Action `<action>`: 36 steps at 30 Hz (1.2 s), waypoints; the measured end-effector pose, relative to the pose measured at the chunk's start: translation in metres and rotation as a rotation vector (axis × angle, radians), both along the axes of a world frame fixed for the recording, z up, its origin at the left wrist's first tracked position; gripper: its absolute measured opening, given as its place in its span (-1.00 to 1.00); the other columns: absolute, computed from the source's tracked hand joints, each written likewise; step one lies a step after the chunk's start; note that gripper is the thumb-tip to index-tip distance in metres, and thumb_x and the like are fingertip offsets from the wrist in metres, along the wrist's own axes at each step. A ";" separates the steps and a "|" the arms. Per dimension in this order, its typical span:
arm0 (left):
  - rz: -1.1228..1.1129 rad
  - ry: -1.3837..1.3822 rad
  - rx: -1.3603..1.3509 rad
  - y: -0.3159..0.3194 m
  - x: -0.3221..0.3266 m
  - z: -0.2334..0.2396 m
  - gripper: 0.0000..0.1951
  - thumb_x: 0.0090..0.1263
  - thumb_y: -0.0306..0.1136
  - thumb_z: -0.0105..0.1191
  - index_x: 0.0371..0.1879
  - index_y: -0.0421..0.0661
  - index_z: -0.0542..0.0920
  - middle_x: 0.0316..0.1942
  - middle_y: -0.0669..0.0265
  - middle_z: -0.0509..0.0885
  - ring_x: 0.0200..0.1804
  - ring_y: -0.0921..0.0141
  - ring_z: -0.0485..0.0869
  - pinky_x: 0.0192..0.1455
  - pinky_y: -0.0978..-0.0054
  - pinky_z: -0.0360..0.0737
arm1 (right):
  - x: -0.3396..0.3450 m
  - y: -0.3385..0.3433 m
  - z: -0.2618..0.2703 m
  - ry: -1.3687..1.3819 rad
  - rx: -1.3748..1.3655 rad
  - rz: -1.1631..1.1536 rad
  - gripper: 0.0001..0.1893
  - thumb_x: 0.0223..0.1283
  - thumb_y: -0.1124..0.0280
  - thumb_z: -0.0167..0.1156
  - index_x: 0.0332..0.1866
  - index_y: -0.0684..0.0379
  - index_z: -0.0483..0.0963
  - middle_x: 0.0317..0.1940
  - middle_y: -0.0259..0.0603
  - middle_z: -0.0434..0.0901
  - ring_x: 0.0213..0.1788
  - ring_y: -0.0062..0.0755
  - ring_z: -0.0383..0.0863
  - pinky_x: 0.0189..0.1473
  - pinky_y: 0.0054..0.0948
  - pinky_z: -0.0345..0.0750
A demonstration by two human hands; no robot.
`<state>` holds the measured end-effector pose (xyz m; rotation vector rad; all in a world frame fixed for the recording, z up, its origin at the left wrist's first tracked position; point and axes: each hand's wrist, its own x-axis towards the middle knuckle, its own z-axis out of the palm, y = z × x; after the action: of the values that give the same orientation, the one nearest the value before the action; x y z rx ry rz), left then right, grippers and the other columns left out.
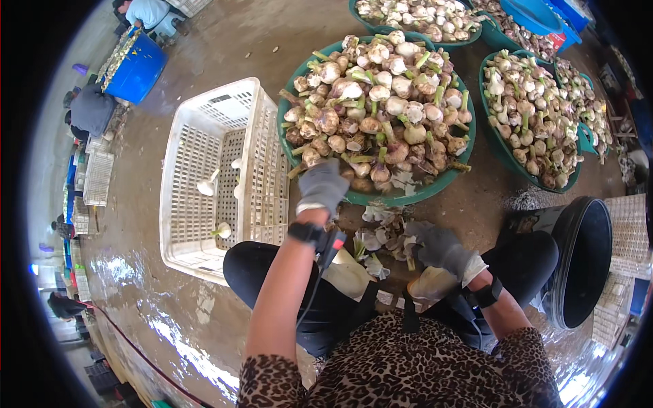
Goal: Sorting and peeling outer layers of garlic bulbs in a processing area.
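Observation:
My left hand (322, 184), in a grey work glove, is at the near left rim of a green plastic tub (400, 198) heaped with garlic bulbs (378, 93). Its fingertips meet a bulb (310, 156) at the edge of the heap, blurred, so the grip is unclear. Over the floor between my knees is my gloved right hand (443, 248), fingers bent, beside garlic peelings and cut stems (376, 238). Whatever lies inside its palm is hidden. To the left stands a white plastic crate (268, 168) containing several trimmed garlic bulbs (206, 188).
More tubs of garlic (530, 117) stand at the right and far side. A black bucket (586, 262) sits by my right knee. Wet concrete floor (137, 204) stretches left, towards a blue tub (136, 69) and people (92, 109) at work. A cable (312, 296) runs along my left forearm.

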<state>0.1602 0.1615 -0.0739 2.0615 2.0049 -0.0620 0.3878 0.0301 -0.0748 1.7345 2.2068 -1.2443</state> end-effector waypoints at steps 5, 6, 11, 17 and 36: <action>-0.100 0.251 -0.258 0.031 0.025 -0.052 -0.74 0.11 -0.21 0.02 -0.27 -0.02 0.62 -0.17 0.20 0.61 -0.11 0.25 0.60 -0.14 0.35 0.53 | 0.004 -0.001 -0.012 0.062 0.082 0.097 -0.64 -0.14 0.44 0.03 -0.10 0.10 0.39 -0.14 -0.11 0.50 -0.08 -0.05 0.46 -0.04 -0.24 0.41; -0.108 0.253 -0.230 0.034 0.023 -0.052 -0.74 0.11 -0.21 0.02 -0.27 -0.02 0.62 -0.17 0.20 0.61 -0.11 0.25 0.60 -0.14 0.35 0.53 | 0.004 -0.003 -0.015 0.063 0.108 0.049 -0.65 -0.13 0.45 0.02 -0.11 0.09 0.40 -0.14 -0.13 0.49 -0.11 -0.04 0.47 -0.06 -0.26 0.42; -0.048 -0.047 -0.165 0.010 0.009 -0.015 -0.70 0.10 -0.31 0.08 -0.16 -0.08 0.54 -0.18 0.09 0.59 -0.12 0.18 0.58 -0.10 0.30 0.51 | 0.005 0.000 -0.024 0.124 0.040 -0.161 -0.74 0.02 0.36 0.05 -0.14 0.14 0.45 -0.29 -0.15 0.57 -0.23 -0.21 0.56 -0.23 -0.38 0.48; -0.332 -0.696 -0.077 -0.069 0.005 0.006 -0.54 -0.03 -0.51 0.21 -0.07 -0.12 0.42 -0.19 0.15 0.55 -0.10 0.20 0.55 -0.05 0.40 0.47 | -0.024 0.034 -0.022 1.404 -0.510 -0.704 -0.85 0.17 0.41 0.06 -0.22 0.23 0.48 -0.44 -0.38 0.52 -0.48 -0.74 0.45 -0.52 -0.69 0.37; 0.330 -2.014 -0.703 -0.098 0.017 -0.017 -0.60 0.23 -0.32 0.06 0.03 -0.16 0.39 -0.17 0.29 0.53 -0.10 0.39 0.53 -0.09 0.52 0.51 | -0.033 0.031 -0.005 0.819 -0.140 -0.805 -0.85 0.08 0.42 0.16 -0.27 0.26 0.47 -0.62 -0.42 0.46 -0.67 -0.67 0.36 -0.64 -0.60 0.33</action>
<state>0.1772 0.0636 -0.0912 0.4691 0.6497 0.8328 0.3548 0.0611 -0.0801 2.4515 1.5610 -2.5843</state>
